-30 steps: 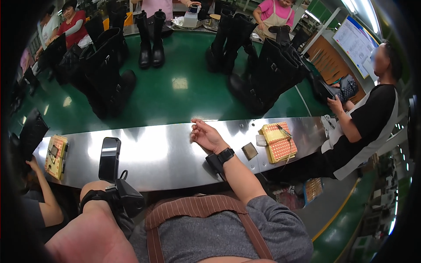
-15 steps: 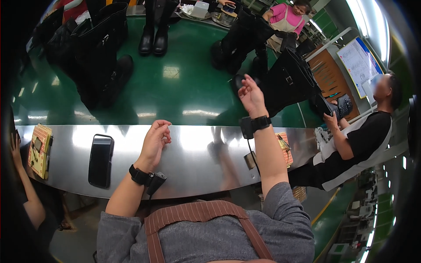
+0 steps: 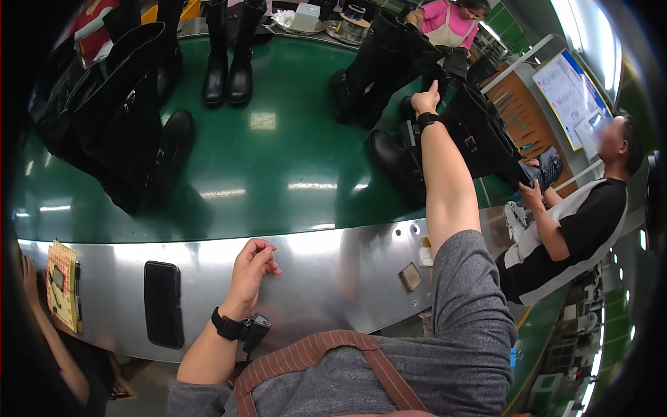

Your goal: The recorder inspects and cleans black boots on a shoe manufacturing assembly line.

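Note:
My left hand (image 3: 253, 272) hovers over the steel front strip of the bench (image 3: 326, 278), its fingers loosely bent and nothing in them. My right arm stretches far forward over the green bench top. At its end my right hand (image 3: 425, 101) has one finger extended and the others bent, close to a group of tall black boots. A buckled black boot (image 3: 471, 135) leans just right of my wrist, and a black boot with a rounded toe (image 3: 390, 156) lies left of my forearm. Another black pair (image 3: 372, 76) stands beyond. Whether my right fingertips touch a boot is unclear.
Tall black boots (image 3: 114, 118) crowd the left; another pair (image 3: 228, 76) stands at the back. A black phone (image 3: 162, 304) and a patterned notebook (image 3: 64, 285) lie on the steel. At the right a person (image 3: 570, 215) holds a dark shoe; another person (image 3: 451, 24) is across the bench.
My right hand has moved forward and slightly right, from above the near boot to the boots farther back. My left hand stays loosely bent. The view has shifted.

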Demonstrator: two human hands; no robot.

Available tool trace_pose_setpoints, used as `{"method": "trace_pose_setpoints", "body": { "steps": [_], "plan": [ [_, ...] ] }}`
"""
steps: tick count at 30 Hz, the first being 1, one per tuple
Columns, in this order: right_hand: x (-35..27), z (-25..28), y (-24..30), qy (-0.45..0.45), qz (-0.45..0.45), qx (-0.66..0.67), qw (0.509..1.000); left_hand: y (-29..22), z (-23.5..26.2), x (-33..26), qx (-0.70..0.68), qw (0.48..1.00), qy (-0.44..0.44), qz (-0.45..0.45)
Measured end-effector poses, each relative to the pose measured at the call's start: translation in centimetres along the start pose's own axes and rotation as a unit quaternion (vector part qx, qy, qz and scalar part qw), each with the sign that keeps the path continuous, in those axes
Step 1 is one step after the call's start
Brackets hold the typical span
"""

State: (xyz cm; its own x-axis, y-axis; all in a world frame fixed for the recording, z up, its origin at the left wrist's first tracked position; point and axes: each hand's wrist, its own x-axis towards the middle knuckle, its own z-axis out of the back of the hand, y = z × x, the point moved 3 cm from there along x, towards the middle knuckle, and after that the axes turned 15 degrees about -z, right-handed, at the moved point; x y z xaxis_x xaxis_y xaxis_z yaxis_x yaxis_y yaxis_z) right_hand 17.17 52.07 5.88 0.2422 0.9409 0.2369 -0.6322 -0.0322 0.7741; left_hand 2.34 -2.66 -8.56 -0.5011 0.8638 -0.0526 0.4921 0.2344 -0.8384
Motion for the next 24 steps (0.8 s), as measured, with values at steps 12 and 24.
{"method": "trace_pose_setpoints", "body": {
  "steps": [12, 24],
  "plan": [
    [-9.1, 7.2, 10.3, -0.129, 0.228, 0.244, 0.934, 0.1, 0.4, 0.3, -0.007, 1.000, -0.014, -0.014],
    [-6.6, 4.2, 20.1, 0.264, 0.214, -0.287, 0.896, 0.1, -0.4, 0.4, 0.014, 1.000, 0.002, 0.004]
  ]
}}
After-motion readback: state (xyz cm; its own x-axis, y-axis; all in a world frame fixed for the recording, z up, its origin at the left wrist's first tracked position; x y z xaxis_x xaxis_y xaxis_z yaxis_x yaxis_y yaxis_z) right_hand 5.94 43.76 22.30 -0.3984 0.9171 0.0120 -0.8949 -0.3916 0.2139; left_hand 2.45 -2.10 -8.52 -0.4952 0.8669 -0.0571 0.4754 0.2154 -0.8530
